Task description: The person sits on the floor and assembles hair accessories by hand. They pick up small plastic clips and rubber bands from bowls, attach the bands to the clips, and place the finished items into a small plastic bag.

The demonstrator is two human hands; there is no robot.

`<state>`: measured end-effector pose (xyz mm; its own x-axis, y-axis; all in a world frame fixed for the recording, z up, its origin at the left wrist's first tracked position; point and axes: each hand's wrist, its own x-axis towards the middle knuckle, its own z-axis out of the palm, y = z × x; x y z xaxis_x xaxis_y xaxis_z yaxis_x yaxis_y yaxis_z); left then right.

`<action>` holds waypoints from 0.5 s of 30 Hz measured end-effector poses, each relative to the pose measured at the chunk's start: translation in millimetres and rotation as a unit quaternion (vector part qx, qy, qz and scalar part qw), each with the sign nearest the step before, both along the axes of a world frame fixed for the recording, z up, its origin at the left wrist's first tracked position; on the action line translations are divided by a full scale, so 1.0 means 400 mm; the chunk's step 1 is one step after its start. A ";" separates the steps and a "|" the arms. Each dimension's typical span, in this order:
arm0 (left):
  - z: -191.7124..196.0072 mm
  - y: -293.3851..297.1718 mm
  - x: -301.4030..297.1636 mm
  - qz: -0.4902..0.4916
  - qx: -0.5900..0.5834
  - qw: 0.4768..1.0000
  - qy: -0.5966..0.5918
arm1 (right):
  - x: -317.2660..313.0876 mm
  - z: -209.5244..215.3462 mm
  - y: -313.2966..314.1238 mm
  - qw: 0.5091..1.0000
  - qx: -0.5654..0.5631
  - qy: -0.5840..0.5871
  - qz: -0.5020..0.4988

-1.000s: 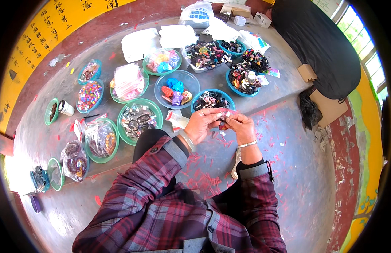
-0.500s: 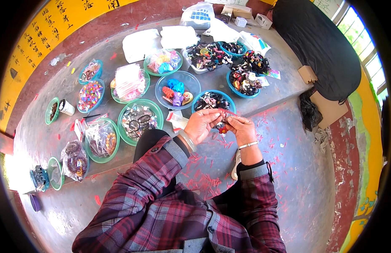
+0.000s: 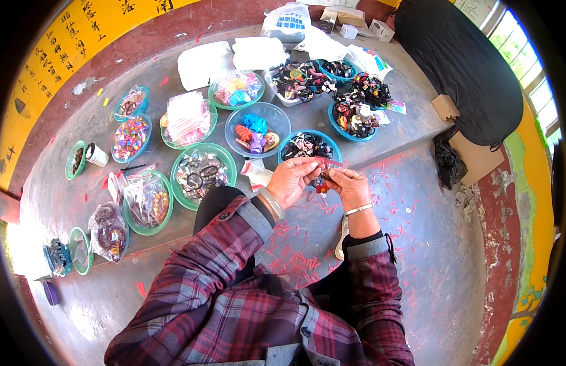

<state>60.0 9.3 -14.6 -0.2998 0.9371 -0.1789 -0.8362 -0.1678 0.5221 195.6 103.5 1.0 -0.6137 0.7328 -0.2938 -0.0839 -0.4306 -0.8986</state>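
My left hand (image 3: 292,182) pinches a thin red strip (image 3: 333,163) between thumb and fingers; the strip points right, over the tips of my right hand (image 3: 351,188). My right hand is also closed in a pinch. A small ornament (image 3: 321,189) with a red-orange flower shape hangs just below the fingertips, seemingly from the right ones; how it is held is partly hidden. Right behind my hands stands a blue basin (image 3: 335,145) of dark hair ties. A red and white packet (image 3: 256,174) lies beside my left hand.
Green basins (image 3: 175,177) with bagged beads and hair accessories stand left on the grey ledge. A clear bowl (image 3: 234,145) of colourful scrunchies and another blue basin (image 3: 350,138) sit farther back. Red scraps (image 3: 295,259) litter the floor. A black cover (image 3: 457,67) lies far right.
My hands stay almost in place, fingertips still together. The red strip and the flower ornament have shifted very slightly.
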 end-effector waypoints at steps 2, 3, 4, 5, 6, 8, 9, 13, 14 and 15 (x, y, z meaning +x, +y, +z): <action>-0.003 0.001 -0.001 0.001 0.002 1.000 -0.001 | -0.001 0.001 -0.001 1.000 -0.001 0.000 -0.003; -0.004 0.001 0.000 0.003 0.002 1.000 -0.001 | -0.002 0.002 -0.002 1.000 -0.002 0.000 -0.005; -0.006 0.002 0.000 0.004 0.001 1.000 -0.001 | -0.002 0.002 -0.003 1.000 -0.002 0.000 -0.005; -0.007 0.002 0.000 0.005 0.003 1.000 0.001 | -0.003 0.002 -0.003 1.000 -0.003 0.000 -0.005; -0.007 0.003 0.000 0.004 0.006 1.000 0.002 | -0.003 0.003 -0.002 1.000 -0.004 -0.001 -0.005; -0.008 0.003 0.001 0.004 0.010 1.000 0.004 | -0.002 0.002 -0.001 1.000 -0.009 0.000 -0.002; -0.008 0.003 0.001 0.004 0.012 1.000 0.004 | -0.001 0.002 0.000 1.000 -0.011 0.001 0.000; -0.014 0.004 -0.001 0.003 0.012 1.000 -0.005 | -0.001 -0.006 0.002 1.000 -0.010 0.001 -0.006; -0.014 0.004 0.000 0.003 0.011 1.000 -0.004 | -0.001 -0.004 0.001 1.000 -0.010 -0.001 -0.005; -0.010 0.002 0.001 0.004 0.011 1.000 -0.003 | -0.001 -0.002 0.001 1.000 -0.010 -0.002 -0.004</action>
<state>60.2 10.2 -18.6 -0.3060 0.9385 -0.1600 -0.8378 -0.1856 0.5134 195.3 103.9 0.1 -0.6064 0.7318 -0.3111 -0.0841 -0.4481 -0.8900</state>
